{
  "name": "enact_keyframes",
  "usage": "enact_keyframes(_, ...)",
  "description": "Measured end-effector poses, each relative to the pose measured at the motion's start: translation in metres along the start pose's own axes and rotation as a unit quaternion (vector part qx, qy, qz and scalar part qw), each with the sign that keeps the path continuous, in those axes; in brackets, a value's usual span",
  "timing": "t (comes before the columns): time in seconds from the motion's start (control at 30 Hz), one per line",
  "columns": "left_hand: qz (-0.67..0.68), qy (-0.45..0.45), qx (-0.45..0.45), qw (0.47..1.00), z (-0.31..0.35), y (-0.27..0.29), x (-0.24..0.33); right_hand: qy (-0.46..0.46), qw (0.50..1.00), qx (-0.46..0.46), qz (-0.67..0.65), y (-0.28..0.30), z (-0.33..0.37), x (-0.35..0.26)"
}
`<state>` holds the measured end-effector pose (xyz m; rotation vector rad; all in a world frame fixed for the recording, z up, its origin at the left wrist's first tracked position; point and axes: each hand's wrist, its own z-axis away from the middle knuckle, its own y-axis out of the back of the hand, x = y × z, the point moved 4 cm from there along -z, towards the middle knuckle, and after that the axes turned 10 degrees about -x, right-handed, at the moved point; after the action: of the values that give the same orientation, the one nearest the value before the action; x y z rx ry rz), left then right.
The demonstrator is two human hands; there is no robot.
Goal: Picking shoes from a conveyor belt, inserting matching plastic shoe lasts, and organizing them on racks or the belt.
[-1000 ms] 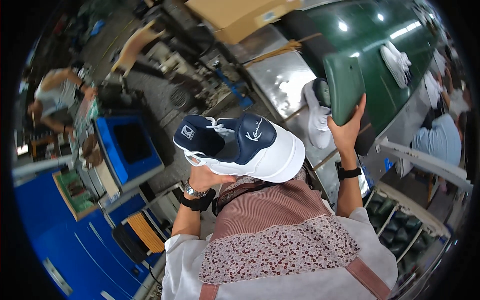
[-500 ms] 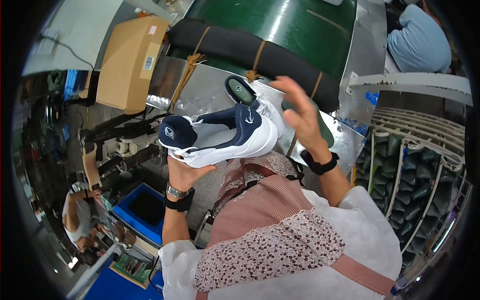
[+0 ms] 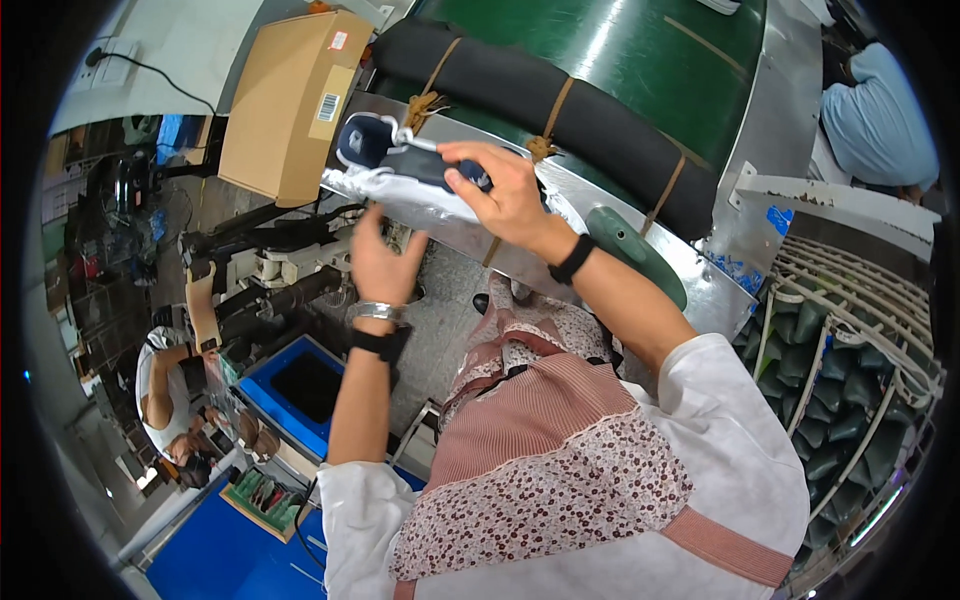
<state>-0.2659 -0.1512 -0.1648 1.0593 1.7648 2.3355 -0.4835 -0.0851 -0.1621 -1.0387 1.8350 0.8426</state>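
A white sneaker (image 3: 410, 192) with navy lining and a navy tongue is over the metal ledge in front of me, smeared by motion. My right hand (image 3: 505, 195) comes over its heel end, thumb and fingers closed on the navy collar. Just below the sneaker's near side is my left hand (image 3: 385, 262), with thumb and fingers spread and nothing in it. To the right of my right hand, a dark green shoe last (image 3: 635, 255) lies on the ledge. Part of something white shows behind my right wrist, too covered to name.
A black padded roll (image 3: 560, 115) tied with cords runs along the green conveyor belt (image 3: 620, 60). A cardboard box (image 3: 285, 110) stands at the left. At the right is a rack (image 3: 830, 370) of dark green lasts. Co-workers sit at far right and lower left.
The sneaker has moved from my left hand, away from my body onto or over the ledge. My left hand has let go; my right hand has come left onto the heel.
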Motion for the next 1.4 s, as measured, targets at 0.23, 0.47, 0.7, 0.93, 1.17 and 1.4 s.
enact_keyframes(0.23,0.026,-0.101,-0.171,0.980,0.032,-0.099,0.093,-0.016,0.989,-0.113,0.090,-0.028,-0.040,0.058)
enact_keyframes(0.47,-0.022,-0.199,-0.080,0.976,0.025,-0.088,0.148,-0.030,0.968,-0.196,0.154,-0.011,-0.051,0.070)
enact_keyframes(0.7,0.025,-0.085,-0.133,0.987,-0.002,-0.118,0.139,-0.098,0.959,-0.226,0.143,-0.019,-0.060,0.070)
enact_keyframes(0.93,0.071,-0.080,-0.187,0.977,0.007,-0.091,0.102,-0.042,0.956,-0.258,0.133,-0.002,-0.051,0.078)
enact_keyframes(1.17,0.125,-0.206,-0.225,0.944,0.036,-0.012,0.122,-0.241,0.929,-0.268,0.087,0.024,0.034,0.114)
enact_keyframes(1.4,0.138,-0.268,-0.233,0.924,0.018,-0.040,0.124,-0.412,0.858,-0.254,-0.172,0.011,0.002,0.075)
